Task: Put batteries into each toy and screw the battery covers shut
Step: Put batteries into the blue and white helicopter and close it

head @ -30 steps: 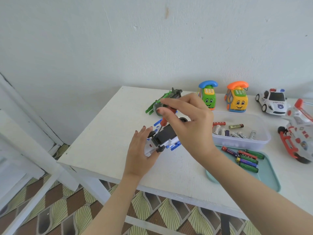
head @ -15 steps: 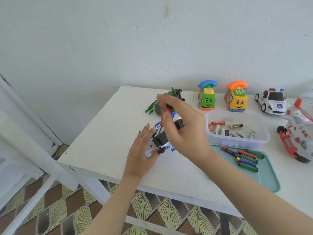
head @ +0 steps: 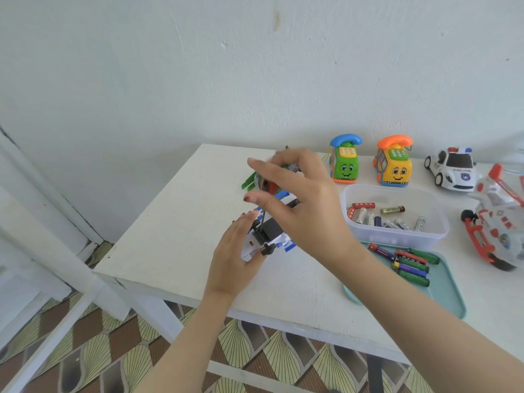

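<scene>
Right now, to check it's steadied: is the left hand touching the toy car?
Touching. Head view shows the left hand pressed against the toy car.

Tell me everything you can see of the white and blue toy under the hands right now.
The white and blue toy car looks like plastic and lies upside down on the white table, with its black underside and small black wheels facing up. The left hand holds its near end. A red-handled screwdriver stands tip-down on the underside, the blurred right hand around its handle. The cover's screw is hidden.
</scene>
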The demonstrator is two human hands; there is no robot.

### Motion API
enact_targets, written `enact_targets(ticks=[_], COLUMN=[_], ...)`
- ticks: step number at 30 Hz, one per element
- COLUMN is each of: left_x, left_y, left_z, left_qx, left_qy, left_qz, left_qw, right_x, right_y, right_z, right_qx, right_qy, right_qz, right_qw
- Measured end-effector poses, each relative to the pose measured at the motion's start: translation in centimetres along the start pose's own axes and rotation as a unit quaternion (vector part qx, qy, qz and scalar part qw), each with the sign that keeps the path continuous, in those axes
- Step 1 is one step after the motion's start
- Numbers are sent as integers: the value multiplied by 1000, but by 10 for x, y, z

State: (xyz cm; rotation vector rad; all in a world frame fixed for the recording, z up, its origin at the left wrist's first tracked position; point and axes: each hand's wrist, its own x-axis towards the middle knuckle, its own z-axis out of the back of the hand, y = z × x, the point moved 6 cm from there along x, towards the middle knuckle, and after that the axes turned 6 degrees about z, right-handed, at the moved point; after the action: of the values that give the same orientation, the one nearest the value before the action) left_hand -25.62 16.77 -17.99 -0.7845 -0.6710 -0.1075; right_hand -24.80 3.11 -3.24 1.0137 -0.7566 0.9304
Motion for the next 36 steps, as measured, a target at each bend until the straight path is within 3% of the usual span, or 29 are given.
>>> enact_targets(ticks=[3, 8, 14, 19, 23, 25, 36], left_x=[0, 0, -1, -1, 0, 0, -2], left_y=[1, 0, 1, 1, -5, -7, -4], left_z=[-2, 1, -1, 0, 1, 2, 3], left_qx=[6, -2, 7, 5, 2, -2, 21], left_qy=[4, -6, -8, -11, -18, -21, -36], left_qz=[-14, -13, -14, -15, -18, -18, -1], left_qw=[1000, 1000, 1000, 1000, 1000, 1000, 999], right_x=[1, -1, -1, -6, -12, -16, -29], right_y=[1, 0, 1, -4, -7, -11, -27], right_z=[6, 5, 15, 11, 21, 22, 37], right_qx=[1, -23, -57, -8, 31, 52, -101], right_qy=[-20, 75, 0, 84, 7, 6, 236], right_qz=[1, 14, 34, 2, -17, -54, -122], right_qw=[1000, 997, 998, 996, 999, 997, 959])
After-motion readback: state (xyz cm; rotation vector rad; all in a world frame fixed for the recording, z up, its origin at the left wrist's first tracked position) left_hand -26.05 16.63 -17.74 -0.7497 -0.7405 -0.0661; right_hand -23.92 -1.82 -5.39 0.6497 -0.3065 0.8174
